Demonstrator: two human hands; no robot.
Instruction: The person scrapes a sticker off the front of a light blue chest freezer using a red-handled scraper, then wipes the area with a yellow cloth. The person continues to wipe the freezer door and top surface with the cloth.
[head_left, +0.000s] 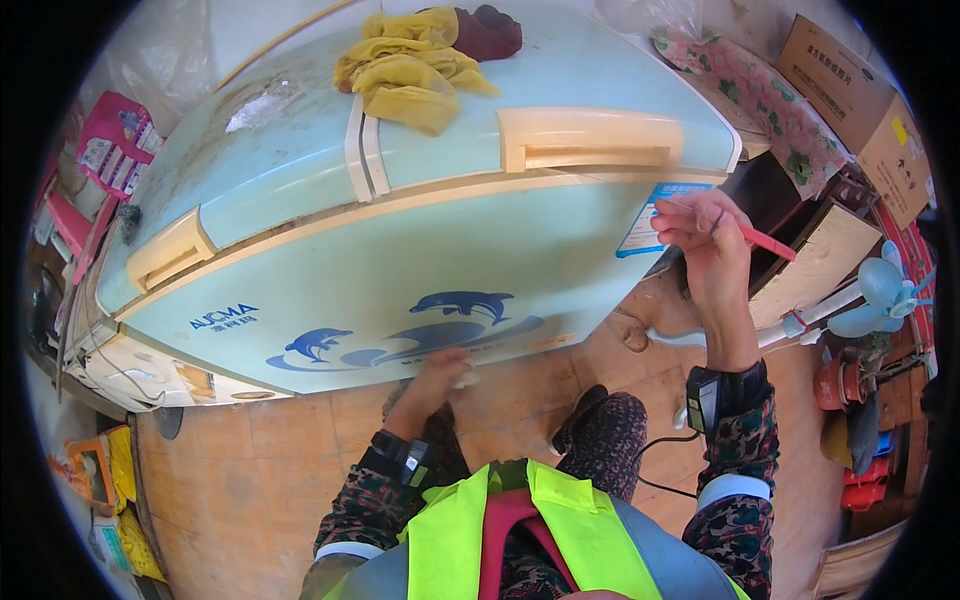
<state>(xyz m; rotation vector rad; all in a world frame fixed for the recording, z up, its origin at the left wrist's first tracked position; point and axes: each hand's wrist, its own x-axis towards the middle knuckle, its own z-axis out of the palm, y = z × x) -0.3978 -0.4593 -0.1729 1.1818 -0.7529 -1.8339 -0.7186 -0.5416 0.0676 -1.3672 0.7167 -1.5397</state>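
Observation:
My right hand (709, 225) is raised before the right end of a pale blue Aucma chest freezer (450, 232). Its fingers are closed around a slender tool with a pink handle (771, 244), whose back end points right. A faint thin strand seems to run left from these fingertips. Lower down, my left hand (442, 375) pinches a small whitish thing (466, 375), too blurred to name, in front of the dolphin print (465, 304). On the freezer lid lie a crumpled yellow cloth (412, 67) and a dark red cloth (489, 32).
A light blue fan (877, 289) on a white pole leans at the right, near a potted plant (836, 382). A cardboard box (847, 82) stands at the back right. A pink printed bag (116, 142) is at the left. My knees are below, over the tiled floor (247, 480).

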